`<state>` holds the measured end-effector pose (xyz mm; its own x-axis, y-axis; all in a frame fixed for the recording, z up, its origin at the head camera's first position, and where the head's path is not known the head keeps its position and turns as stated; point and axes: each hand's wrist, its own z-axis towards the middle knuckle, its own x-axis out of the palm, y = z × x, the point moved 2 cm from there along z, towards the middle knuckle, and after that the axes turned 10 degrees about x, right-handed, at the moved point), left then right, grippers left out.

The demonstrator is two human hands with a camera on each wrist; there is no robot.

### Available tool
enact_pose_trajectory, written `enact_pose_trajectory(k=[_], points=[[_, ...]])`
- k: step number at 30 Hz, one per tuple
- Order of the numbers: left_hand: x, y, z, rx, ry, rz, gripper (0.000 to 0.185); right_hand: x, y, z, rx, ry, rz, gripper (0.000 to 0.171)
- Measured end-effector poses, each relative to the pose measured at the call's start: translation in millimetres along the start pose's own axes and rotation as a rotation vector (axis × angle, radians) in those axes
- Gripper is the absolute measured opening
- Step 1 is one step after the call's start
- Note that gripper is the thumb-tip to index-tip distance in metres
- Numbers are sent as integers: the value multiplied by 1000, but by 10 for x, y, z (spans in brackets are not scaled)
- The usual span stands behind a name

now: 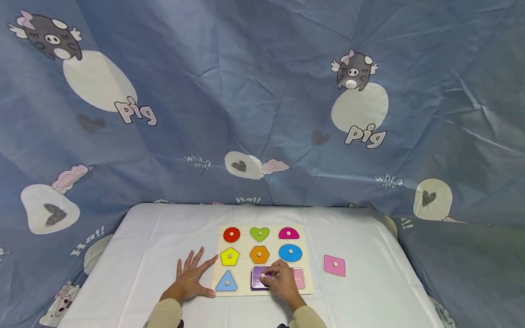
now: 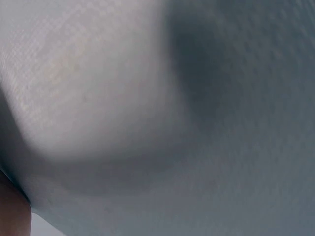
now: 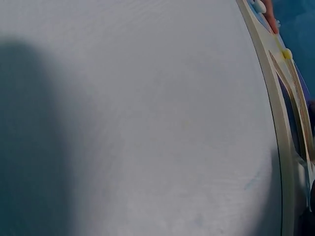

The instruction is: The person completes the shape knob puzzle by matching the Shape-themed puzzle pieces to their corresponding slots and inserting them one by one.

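My right hand (image 1: 284, 280) pinches the knob of a purple square puzzle piece (image 1: 257, 274) between thumb and fingers. The piece overlaps its recess in the bottom row of the wooden peg board (image 1: 244, 273), set slightly off from the recess outline. In the right wrist view, the board's edge (image 3: 271, 108) runs down the right side, with a gap showing under the piece. My left hand (image 1: 189, 279) is spread flat at the board's left side, its thumb and index fingertips right at the edge. Cloth fills most of the left wrist view.
A pink parallelogram piece (image 1: 334, 269) lies on the white tablecloth (image 1: 361, 241) right of the board. The pink recess (image 1: 301, 279) is partly hidden by my right hand. Several knobbed shapes, including a blue triangle (image 1: 225, 287) and blue oval (image 1: 290, 257), sit in the board. A patterned blue cloth (image 1: 262, 114) hangs behind.
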<state>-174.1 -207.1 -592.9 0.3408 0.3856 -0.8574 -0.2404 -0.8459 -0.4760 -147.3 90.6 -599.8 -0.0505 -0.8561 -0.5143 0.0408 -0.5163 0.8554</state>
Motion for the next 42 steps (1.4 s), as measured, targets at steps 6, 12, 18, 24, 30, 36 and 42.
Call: enact_pose_trajectory(k=[6,12,18,24,30,36,42], points=[[-17,-3,-3,25,-15,-6,112,31,16,5,-36,-20,-76,10],[-25,7,-2,18,5,-18,112,81,14,-2,-84,-42,-98,10],[-20,19,-12,23,4,-9,112,102,13,-8,-91,-47,-130,10],[-22,11,-2,22,7,-20,113,100,11,-9,-87,-27,-139,10],[-17,27,2,12,8,-19,113,98,14,-14,-110,-40,-160,10],[0,36,16,15,-3,-17,113,11,-30,4,-68,42,-61,17],[11,38,11,21,-1,-12,112,-188,-100,-6,29,66,76,20]])
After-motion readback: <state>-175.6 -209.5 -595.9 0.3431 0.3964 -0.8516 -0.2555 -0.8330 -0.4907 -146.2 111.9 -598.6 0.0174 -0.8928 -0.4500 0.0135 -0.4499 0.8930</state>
